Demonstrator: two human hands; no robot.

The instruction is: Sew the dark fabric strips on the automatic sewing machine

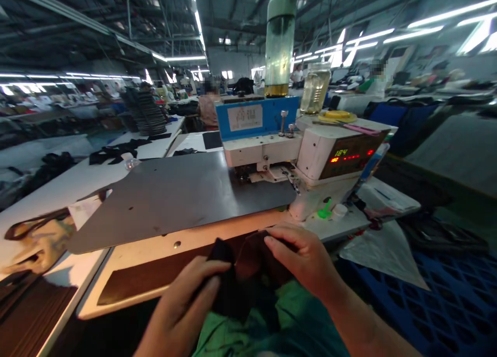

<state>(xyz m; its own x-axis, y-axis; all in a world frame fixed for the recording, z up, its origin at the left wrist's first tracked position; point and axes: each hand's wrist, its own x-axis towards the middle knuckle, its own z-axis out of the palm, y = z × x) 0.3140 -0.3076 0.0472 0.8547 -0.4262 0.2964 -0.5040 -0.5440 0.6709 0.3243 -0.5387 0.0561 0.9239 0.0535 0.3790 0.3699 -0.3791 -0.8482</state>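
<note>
Both of my hands grip dark fabric (248,264) over my lap, just in front of the machine's near edge. My left hand (190,289) pinches it between thumb and fingers on the left. On the right, my right hand (295,251) holds the upper edge with thumb and fingertips. The cloth is bunched and nearly black, so its full shape is hard to make out. Beneath and behind my hands lies a long dark brown strip (147,274) on the pale table ledge. Beyond it is the grey metal plate (182,191) of a sewing machine (264,152).
The machine's control box (345,152) shows lit digits. A bottle (279,57) and a jar (315,88) of liquid stand on top. A green funnel-like piece (325,208) sits at right. Stacked brown pieces (34,315) lie left; a blue plastic crate (438,300) is right.
</note>
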